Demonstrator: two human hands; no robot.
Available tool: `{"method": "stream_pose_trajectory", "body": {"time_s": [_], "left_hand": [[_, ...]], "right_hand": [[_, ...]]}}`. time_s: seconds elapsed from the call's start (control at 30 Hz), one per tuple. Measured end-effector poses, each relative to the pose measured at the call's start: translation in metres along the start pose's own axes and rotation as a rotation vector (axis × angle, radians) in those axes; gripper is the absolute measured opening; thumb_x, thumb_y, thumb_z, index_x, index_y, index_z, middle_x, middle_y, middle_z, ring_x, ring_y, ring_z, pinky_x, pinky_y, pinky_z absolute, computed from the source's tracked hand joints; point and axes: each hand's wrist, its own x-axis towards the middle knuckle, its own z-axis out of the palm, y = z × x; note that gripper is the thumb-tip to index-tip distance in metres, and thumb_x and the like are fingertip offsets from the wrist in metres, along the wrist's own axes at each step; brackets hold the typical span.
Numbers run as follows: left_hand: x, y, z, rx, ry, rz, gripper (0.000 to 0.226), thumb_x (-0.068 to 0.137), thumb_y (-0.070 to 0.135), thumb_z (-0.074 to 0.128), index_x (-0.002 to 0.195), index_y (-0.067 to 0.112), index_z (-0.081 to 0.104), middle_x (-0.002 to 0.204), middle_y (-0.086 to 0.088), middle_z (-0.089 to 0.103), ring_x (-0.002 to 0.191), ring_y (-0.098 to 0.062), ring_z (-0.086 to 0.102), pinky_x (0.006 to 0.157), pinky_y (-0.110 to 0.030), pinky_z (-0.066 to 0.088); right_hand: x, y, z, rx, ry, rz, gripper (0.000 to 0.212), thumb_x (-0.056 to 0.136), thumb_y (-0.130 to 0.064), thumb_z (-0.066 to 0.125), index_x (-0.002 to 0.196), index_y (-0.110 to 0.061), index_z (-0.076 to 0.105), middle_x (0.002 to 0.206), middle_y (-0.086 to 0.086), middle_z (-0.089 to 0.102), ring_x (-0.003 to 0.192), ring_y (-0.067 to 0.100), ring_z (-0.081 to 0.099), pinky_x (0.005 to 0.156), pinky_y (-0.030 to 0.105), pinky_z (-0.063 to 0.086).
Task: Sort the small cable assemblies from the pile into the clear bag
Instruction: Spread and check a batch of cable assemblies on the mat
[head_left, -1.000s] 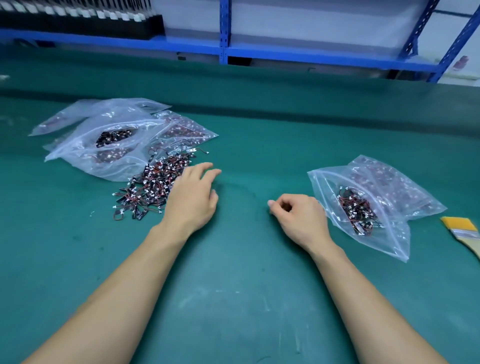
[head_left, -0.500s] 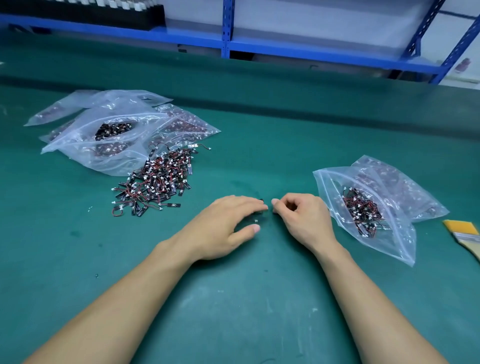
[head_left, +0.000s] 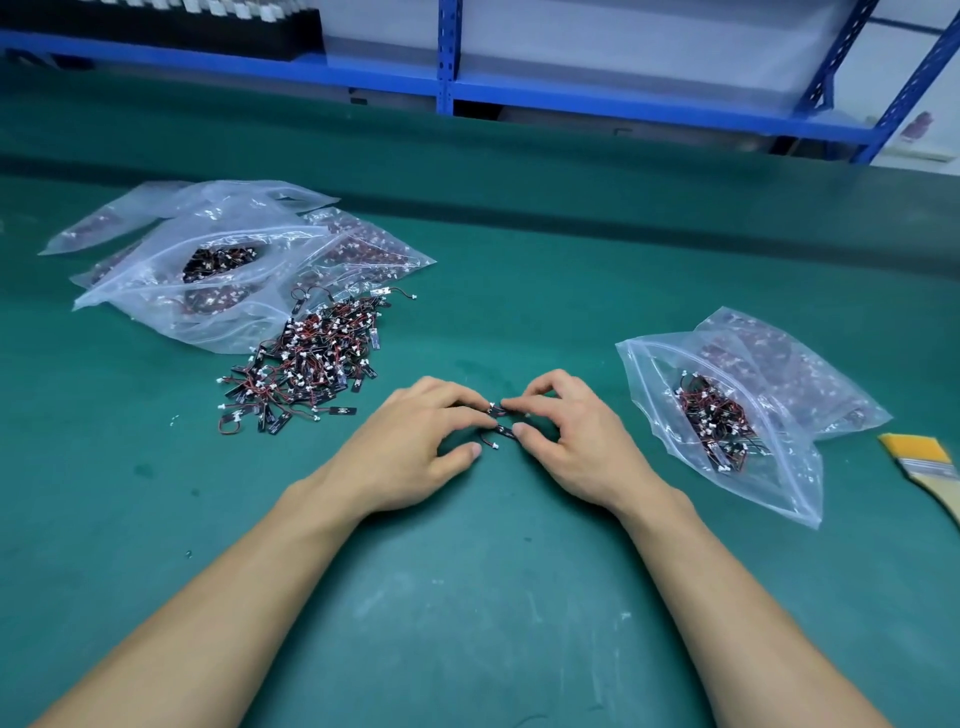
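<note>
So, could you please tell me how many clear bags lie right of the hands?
2: the front bag holding cable assemblies, a back bag behind it; more may be hidden underneath.

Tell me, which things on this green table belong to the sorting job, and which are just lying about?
Job: loose pile of cable assemblies; few pinched assemblies; left hand; right hand; open clear bag at right.
Lying about: yellow brush; filled bags at left; blue shelving.

Factory workbench (head_left: 467, 597) — blue racking (head_left: 447, 57)
</note>
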Motion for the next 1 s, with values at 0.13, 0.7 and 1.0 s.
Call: {"method": "stream_pose_trajectory", "body": {"time_s": [0.13, 0.7, 1.0], "left_hand": [[0.0, -0.004, -0.004, 0.04, 0.024, -0.04, 0.032, 0.095, 0.038, 0.059, 0.126, 0.032, 0.062, 0.128, 0.021, 0.057, 0.123, -0.006, 0.042, 0.104, -0.036, 0.037], [0.0, -0.009, -0.009, 0.037, 0.113, -0.189, 0.019, 0.093, 0.036, 0.062, 0.11, 0.032, 0.07, 0.105, 0.013, 0.055, 0.103, -0.013, 0.046, 0.098, -0.04, 0.04], [0.0, -0.007, -0.013, -0.014, 0.092, -0.167, 0.008, 0.087, 0.022, 0.067, 0.092, 0.028, 0.07, 0.1, 0.012, 0.06, 0.098, -0.014, 0.048, 0.093, -0.041, 0.043]], "right_hand": [[0.0, 0.003, -0.003, -0.004, 0.058, 0.041, 0.022, 0.095, -0.032, 0.062, 0.114, -0.035, 0.072, 0.105, -0.017, 0.053, 0.106, 0.007, 0.047, 0.092, 0.037, 0.046], [-0.006, -0.01, -0.006, 0.033, 0.009, -0.168, 0.011, 0.087, -0.023, 0.074, 0.098, -0.025, 0.077, 0.094, -0.009, 0.062, 0.094, 0.017, 0.051, 0.086, 0.028, 0.044], [-0.003, -0.008, -0.003, -0.049, 0.069, -0.045, 0.019, 0.091, -0.03, 0.067, 0.109, -0.026, 0.073, 0.091, -0.011, 0.059, 0.091, 0.011, 0.045, 0.084, 0.033, 0.046]]}}
